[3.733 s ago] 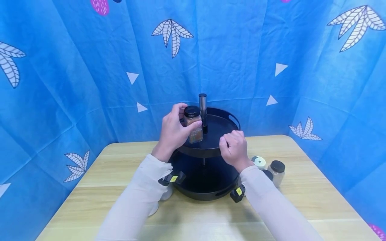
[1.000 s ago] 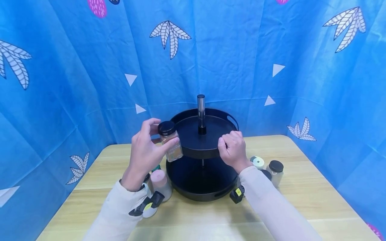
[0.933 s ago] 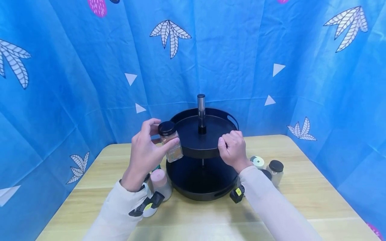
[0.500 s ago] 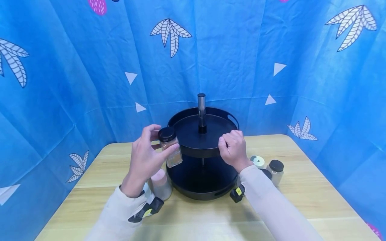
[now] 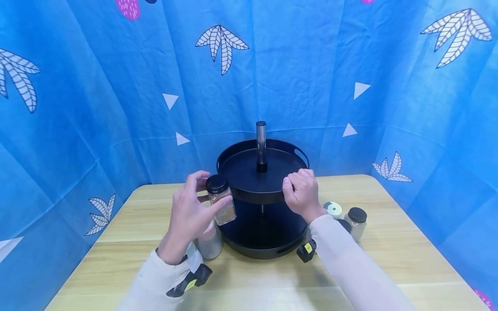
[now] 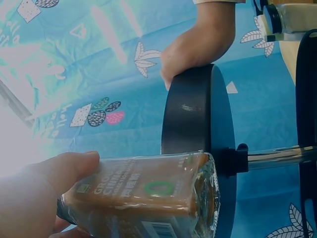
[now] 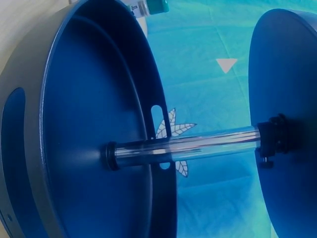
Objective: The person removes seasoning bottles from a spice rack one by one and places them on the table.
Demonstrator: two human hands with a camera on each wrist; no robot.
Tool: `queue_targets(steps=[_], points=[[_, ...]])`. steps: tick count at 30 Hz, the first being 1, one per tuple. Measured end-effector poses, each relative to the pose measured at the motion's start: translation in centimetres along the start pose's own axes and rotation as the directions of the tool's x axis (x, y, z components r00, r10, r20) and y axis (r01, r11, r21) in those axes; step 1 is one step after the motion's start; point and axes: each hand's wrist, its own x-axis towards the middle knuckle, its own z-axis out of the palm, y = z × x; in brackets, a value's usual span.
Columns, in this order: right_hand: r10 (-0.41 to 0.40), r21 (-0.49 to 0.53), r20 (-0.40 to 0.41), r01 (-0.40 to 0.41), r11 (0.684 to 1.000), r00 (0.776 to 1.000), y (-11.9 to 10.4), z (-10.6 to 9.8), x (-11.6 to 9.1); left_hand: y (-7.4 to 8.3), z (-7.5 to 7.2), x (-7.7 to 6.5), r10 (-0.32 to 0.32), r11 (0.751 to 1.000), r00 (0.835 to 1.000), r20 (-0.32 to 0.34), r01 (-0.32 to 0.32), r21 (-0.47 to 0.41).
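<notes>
My left hand point(image 5: 188, 214) grips a clear spice jar point(image 5: 225, 210) of brown powder with a black lid. Its label, partly readable in the left wrist view, suggests ground cinnamon. The jar is held in the air at the left front of a black two-tier turntable rack, overlapping the lower tray point(image 5: 260, 254) in the head view. Thumb on the near side, fingers behind, the hand keeps the jar slightly tilted. My right hand point(image 5: 301, 192) is curled at the right front rim of the upper tray point(image 5: 253, 198), gripping it. A steel pole point(image 7: 198, 146) joins both tiers.
On the wooden table point(image 5: 264, 280), a jar point(image 5: 210, 245) stands left of the rack, partly behind my left hand. To the right stand a white-lidded container point(image 5: 333, 209) and black-lidded jars point(image 5: 356, 220), partly hidden by my right sleeve. Blue curtain point(image 5: 295, 77) surrounds the table.
My left hand has carried the spice jar from over the upper tray to the left, then lowered it beside the rack. My right hand stays at the rim.
</notes>
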Motion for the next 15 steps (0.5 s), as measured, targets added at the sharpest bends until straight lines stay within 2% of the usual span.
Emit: queue_targets(steps=[10, 15], points=[[-0.007, 0.008, -0.018, 0.007, 1.000, 1.000, -0.2, 0.0, 0.1, -0.6, 0.1, -1.0, -0.013, 1.000, 1.000, 0.012, 0.012, 0.010], [0.002, 0.007, -0.003, -0.002, 1.000, 1.000, 0.0, 0.0, 0.0, -0.8, 0.2, -1.5, -0.027, 0.999, 0.999, 0.027, 0.026, 0.022]])
